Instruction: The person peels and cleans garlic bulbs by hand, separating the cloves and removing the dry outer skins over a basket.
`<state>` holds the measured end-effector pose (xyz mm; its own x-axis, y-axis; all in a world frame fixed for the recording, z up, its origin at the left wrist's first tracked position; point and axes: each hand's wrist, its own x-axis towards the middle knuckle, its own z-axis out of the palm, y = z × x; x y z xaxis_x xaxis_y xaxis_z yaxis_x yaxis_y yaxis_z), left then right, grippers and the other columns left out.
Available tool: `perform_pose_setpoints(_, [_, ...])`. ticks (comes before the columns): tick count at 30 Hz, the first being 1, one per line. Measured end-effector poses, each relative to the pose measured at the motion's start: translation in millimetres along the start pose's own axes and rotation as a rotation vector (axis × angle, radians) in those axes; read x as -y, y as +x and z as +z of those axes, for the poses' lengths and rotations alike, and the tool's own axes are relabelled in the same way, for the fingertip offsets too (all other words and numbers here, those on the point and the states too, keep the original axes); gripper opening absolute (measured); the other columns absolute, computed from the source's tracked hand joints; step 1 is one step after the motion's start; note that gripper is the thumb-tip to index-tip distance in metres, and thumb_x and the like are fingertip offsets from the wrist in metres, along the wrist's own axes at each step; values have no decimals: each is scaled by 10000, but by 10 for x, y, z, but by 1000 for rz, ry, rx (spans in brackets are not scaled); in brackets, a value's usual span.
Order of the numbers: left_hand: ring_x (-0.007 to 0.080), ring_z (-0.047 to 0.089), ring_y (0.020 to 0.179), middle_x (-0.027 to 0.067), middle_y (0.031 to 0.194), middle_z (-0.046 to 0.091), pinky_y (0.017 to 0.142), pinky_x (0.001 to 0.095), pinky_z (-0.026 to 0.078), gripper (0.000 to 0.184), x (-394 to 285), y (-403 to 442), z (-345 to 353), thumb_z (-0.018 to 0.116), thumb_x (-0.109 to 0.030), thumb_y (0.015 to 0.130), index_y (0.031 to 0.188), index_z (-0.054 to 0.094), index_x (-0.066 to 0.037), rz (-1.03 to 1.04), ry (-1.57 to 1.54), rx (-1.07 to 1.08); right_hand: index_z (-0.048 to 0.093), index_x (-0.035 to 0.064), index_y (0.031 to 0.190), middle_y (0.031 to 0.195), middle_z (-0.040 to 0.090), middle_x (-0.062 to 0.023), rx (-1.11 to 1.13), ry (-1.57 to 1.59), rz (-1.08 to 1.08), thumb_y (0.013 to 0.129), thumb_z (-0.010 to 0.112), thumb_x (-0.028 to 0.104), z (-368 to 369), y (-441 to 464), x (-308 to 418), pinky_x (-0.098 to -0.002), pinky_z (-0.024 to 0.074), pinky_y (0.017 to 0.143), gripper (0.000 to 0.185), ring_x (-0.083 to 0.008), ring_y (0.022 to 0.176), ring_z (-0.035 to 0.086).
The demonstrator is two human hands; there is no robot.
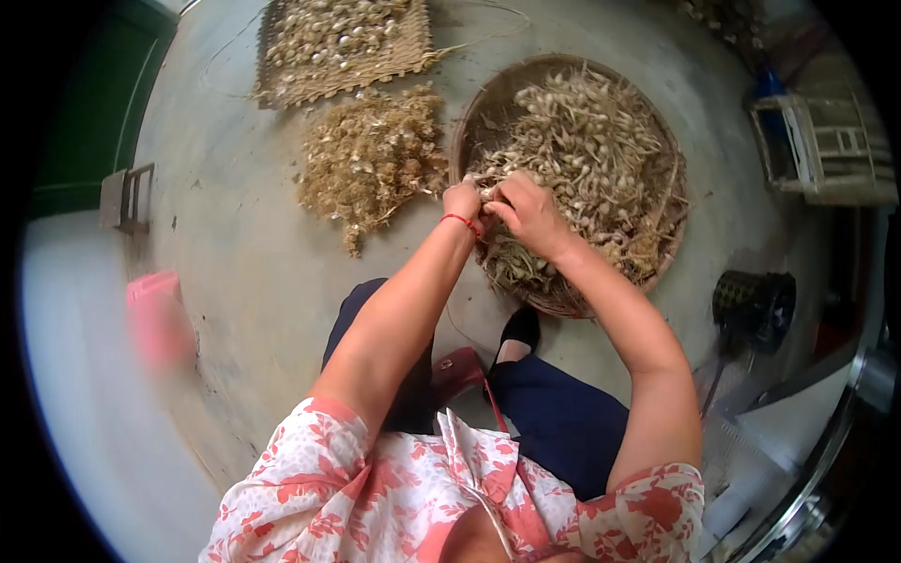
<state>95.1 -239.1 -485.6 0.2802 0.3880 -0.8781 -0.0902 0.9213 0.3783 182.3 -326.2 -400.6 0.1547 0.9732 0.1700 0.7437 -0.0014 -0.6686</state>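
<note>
A round woven basket (457, 141) on the floor holds a heap of dried garlic bulbs with stalks (587, 131). At the basket's left edge both hands meet around a small pale bulb, mostly hidden by the fingers. My left hand (462, 201), with a red string at the wrist, is closed on it. My right hand (527, 211) pinches it from the right, thumb and fingers bent. Greenish-brown dry leaves (514, 266) lie in the basket just below the hands.
A pile of dry peelings (366, 159) lies left of the basket. Behind it is a woven tray (413, 47) of loose bulbs. A small stool (125, 199) and a pink object (160, 314) are far left; a wooden frame (817, 155) and black bag (755, 305) are right.
</note>
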Motion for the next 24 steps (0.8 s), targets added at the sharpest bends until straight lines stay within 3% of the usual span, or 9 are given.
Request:
perform_pose_setpoints(2, [160, 451, 434, 51, 652, 539, 352, 301, 316, 179, -68, 15, -62, 445, -215, 930, 831, 512, -82, -13, -72, -16, 548, 6, 838, 850, 541, -155, 48, 0, -71, 806, 628, 140, 28, 94, -50, -400, 446, 690, 159, -336, 778, 561])
perform_pose_setpoints(5, [162, 492, 485, 56, 675, 550, 377, 304, 364, 115, -93, 73, -135, 485, -167, 909, 869, 515, -63, 311, 177, -20, 571, 5, 862, 856, 568, -158, 221, -133, 155, 834, 615, 175, -67, 161, -377, -385, 460, 714, 177, -306, 794, 582])
perform_pose_setpoints(7, [152, 526, 535, 60, 693, 562, 412, 298, 415, 68, 6, 333, -239, 516, -97, 877, 922, 508, -48, 746, 550, -48, 601, 16, 911, 879, 614, -137, 635, -218, 334, 870, 589, 252, -89, 179, -804, -353, 482, 761, 239, -265, 819, 600])
perform_pose_setpoints(9, [133, 566, 629, 77, 750, 589, 507, 266, 469, 230, -142, -24, -217, 557, -95, 855, 1071, 508, -33, 396, 759, 239, 602, 37, 1082, 1028, 642, -109, 718, -137, 720, 887, 551, 364, -213, 391, -825, -413, 467, 874, 384, -266, 958, 603])
perform_pose_setpoints(13, [222, 608, 902, 144, 1109, 592, 760, 331, 506, 586, -23, -189, -257, 660, -161, 811, 1334, 410, -78, 513, 1116, 428, 473, 90, 1273, 1187, 554, -158, 447, -387, 676, 897, 529, 363, 38, 573, -1343, -430, 439, 918, 468, -288, 1089, 547])
perform_pose_setpoints(14, [255, 577, 1024, 164, 1203, 553, 869, 351, 466, 578, 10, -173, -311, 659, -196, 817, 1324, 420, -53, 757, 1225, 438, 428, 108, 1315, 1237, 513, -176, 439, -472, 667, 901, 522, 357, 132, 622, -1351, -428, 431, 930, 492, -303, 1122, 525])
perform_pose_setpoints(17, [270, 545, 1083, 192, 1209, 546, 914, 364, 437, 560, -137, -312, -366, 650, -213, 826, 1308, 435, -27, 494, 1284, 443, 420, 205, 1320, 1324, 408, -210, 450, -290, 513, 848, 579, 232, 515, 710, -1155, -423, 421, 946, 498, -361, 1120, 501])
perform_pose_setpoints(21, [174, 611, 879, 121, 1000, 639, 783, 296, 492, 396, -211, -88, -386, 608, -196, 859, 1204, 535, -15, 373, 1032, 343, 613, 158, 1120, 1106, 608, -136, 224, 76, 305, 829, 529, 106, 584, 862, -1383, -378, 451, 907, 307, -310, 1010, 584])
perform_pose_setpoints(24, [101, 566, 685, 69, 935, 652, 584, 253, 471, 281, -290, -103, -277, 564, -188, 895, 1120, 579, -20, 460, 912, 206, 638, 128, 1102, 985, 653, -60, 221, 358, 441, 843, 529, 118, 246, 793, -1328, -315, 467, 820, 282, -186, 896, 602])
